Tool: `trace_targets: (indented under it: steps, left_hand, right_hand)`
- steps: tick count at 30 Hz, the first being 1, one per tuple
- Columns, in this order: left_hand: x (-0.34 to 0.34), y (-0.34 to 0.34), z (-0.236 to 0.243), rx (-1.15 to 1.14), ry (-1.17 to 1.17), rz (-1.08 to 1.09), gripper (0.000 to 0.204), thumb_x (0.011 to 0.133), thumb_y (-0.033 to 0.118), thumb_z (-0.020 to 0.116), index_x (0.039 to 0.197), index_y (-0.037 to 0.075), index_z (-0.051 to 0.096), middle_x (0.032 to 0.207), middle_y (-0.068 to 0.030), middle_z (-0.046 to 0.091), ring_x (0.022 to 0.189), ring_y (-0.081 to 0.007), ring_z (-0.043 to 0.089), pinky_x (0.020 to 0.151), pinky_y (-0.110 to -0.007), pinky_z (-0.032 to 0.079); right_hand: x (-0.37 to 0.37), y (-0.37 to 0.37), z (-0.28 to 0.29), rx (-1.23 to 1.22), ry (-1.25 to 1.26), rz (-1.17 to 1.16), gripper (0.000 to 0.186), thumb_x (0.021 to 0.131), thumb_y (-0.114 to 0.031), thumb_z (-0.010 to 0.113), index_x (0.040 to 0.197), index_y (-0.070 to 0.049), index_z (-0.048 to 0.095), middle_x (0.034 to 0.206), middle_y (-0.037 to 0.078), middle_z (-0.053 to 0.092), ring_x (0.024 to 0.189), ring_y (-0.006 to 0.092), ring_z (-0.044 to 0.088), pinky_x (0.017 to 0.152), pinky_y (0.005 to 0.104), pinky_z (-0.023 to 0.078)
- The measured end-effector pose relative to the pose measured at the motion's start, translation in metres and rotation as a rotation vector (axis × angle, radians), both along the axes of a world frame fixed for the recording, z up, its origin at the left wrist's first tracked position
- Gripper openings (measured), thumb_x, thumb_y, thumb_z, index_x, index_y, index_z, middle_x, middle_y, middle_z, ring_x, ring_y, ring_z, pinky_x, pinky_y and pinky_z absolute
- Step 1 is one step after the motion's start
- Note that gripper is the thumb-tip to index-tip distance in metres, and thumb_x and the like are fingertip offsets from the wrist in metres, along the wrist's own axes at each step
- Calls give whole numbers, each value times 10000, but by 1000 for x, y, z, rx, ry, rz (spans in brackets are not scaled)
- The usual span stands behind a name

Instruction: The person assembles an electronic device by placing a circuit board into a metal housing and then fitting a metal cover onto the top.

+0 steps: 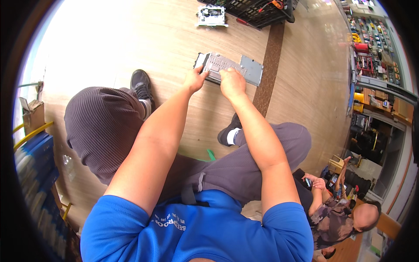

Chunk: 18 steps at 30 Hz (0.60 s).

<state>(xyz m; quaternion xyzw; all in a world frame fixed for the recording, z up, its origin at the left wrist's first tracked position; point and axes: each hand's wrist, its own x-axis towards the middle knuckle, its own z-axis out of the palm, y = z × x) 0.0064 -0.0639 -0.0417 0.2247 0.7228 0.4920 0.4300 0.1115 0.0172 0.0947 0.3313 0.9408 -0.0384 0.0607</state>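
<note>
A flat grey metal device case (pixel 217 62) with slots and raised ribs rests on the floor in front of me. Its left end is darker, with a pale edge. At that end, my left hand (pixel 195 81) grips the near corner, thumb along the side. My right hand (pixel 233 82) is curled at the near edge toward the right, fingertips against the top face. Its fingers hide part of the case. A smooth bluish-grey metal plate (pixel 252 70) extends from the case's right side; whether it is attached I cannot tell.
Farther off lies an opened white-framed mechanism (pixel 211 16) beside a black plastic crate (pixel 255 11) and a red-handled tool (pixel 242 22). A green strip (pixel 211 154) lies between my legs. Blue stacked goods (pixel 37 161) stand left; another person (pixel 336 214) sits at lower right.
</note>
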Motion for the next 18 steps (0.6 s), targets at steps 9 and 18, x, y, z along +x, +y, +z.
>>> trace_targets:
  steps: [9, 18]
  left_hand:
    - [0, 3, -25, 50, -21, 43, 561, 909, 294, 641, 1341, -36, 506, 1271, -246, 585, 1208, -300, 557, 1022, -365, 421]
    - [0, -3, -5, -7, 17, 31, 567, 894, 310, 653, 1335, -21, 518, 1263, -258, 582, 1212, -321, 559, 1018, -364, 427]
  right_hand:
    - [-7, -2, 1, 28, -43, 66, 160, 837, -125, 529, 850, -93, 685, 933, 150, 641, 941, 332, 622, 812, 436, 508]
    - [-16, -1, 6, 148, -106, 231, 171, 838, -126, 534, 815, -70, 694, 952, 148, 649, 932, 339, 638, 804, 457, 518]
